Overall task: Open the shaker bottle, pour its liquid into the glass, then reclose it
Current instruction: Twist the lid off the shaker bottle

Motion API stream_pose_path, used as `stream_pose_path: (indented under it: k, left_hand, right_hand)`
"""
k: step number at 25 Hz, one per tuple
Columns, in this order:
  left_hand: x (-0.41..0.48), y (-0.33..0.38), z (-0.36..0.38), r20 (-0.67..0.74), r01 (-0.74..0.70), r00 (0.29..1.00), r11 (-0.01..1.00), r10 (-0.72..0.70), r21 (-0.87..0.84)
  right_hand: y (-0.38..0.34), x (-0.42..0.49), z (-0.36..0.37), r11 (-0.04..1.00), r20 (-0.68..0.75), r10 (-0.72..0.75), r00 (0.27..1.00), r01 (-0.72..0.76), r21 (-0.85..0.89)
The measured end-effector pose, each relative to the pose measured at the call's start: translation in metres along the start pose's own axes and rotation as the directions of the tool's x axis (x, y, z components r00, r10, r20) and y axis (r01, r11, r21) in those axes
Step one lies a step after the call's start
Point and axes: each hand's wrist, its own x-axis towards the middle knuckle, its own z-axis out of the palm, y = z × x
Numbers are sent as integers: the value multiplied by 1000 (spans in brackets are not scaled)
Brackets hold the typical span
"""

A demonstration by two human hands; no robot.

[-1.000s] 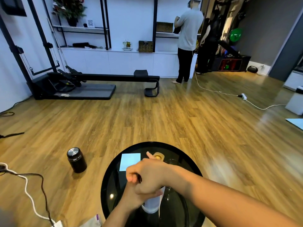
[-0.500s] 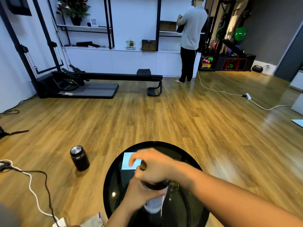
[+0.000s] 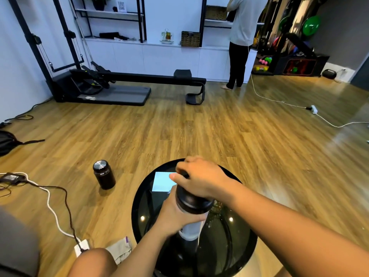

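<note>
The shaker bottle (image 3: 190,228) has a pale clear body and a black lid (image 3: 192,201). It stands upright over the round black glass table (image 3: 242,244). My left hand (image 3: 175,215) wraps around the bottle's body below the lid. My right hand (image 3: 199,179) sits on top of the lid, fingers curled over its cap. The glass (image 3: 216,206) is mostly hidden behind the bottle and my right wrist; only a clear edge shows to the bottle's right.
A light blue card (image 3: 161,181) lies on the table's far left side. On the wood floor to the left stands a dark flask (image 3: 103,174) with a metal top, and cables (image 3: 52,204) trail nearby. A person (image 3: 242,41) stands far back by the shelves.
The bottle and both hands have risen in view and the black lid now shows under my right hand. The head view has dipped and moved closer.
</note>
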Motion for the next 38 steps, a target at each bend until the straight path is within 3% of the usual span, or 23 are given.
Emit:
stream_pose_path:
  k: [1,3,6,9,11,12,14,18,21,23,25,26,28,30,32,33,34,36,38]
  left_hand:
    - [0,-1,-1,3,13,1000,1000,-13,2]
    - [1,-3,0,15,36,999,999,-36,-1]
    - [1,-5,4,104,73,992,996,-77,40]
    - [1,-7,3,81,68,994,998,-68,7]
    - [2,-8,0,28,34,999,999,-34,-13]
    - [1,-8,-1,21,27,999,1000,-27,-9]
    - [2,-10,0,28,36,999,999,-36,2]
    - [2,-9,2,18,23,1000,1000,-23,-12]
    - [1,-7,3,3,-1,1000,999,1,-33]
    - [3,-8,2,1,-7,1000,1000,7,-30]
    - [4,-8,2,2,15,1000,999,-15,-29]
    - [4,-10,1,1,19,1000,999,-19,-28]
    - [4,-11,2,12,29,1000,999,-28,-20]
    - [4,-12,3,37,47,998,999,-46,-24]
    - [3,-11,3,31,51,998,998,-49,-40]
    - [3,-10,2,24,40,999,998,-39,-46]
    - [3,-8,1,21,24,1000,999,-23,-48]
    - [1,-6,1,17,19,1000,999,-18,-38]
    - [1,-6,0,21,24,999,1000,-24,-19]
  right_hand:
    - [4,1,-1,980,22,102,995,-96,-173]
    - [4,1,8,967,67,139,988,-122,-222]
    - [-21,-10,25,985,137,-152,979,161,-56]
    - [-22,-10,11,972,35,-178,983,171,163]
    - [-11,-3,-1,996,-22,-55,998,53,-77]
    - [-5,0,-3,974,22,51,998,-45,-222]
    - [1,3,3,950,121,122,985,-80,-303]
    - [-1,-3,16,989,103,-147,984,144,32]
    - [-7,-7,5,949,95,-181,979,149,277]
    - [-1,-1,-1,982,30,-108,994,103,157]
    - [4,1,-5,977,62,63,996,-49,-206]
    - [5,0,2,957,75,100,992,-75,-282]
    - [-3,-6,16,981,95,-33,995,50,-188]
    - [-12,-12,21,984,115,-176,978,170,58]
    - [-12,-10,11,946,46,-189,981,169,276]
    - [-9,-7,4,943,-11,-166,986,162,291]
    - [-5,-3,0,973,-47,-124,991,131,190]
    - [1,-2,2,981,22,15,1000,-11,-191]
    - [1,-4,13,963,85,48,995,-24,-268]
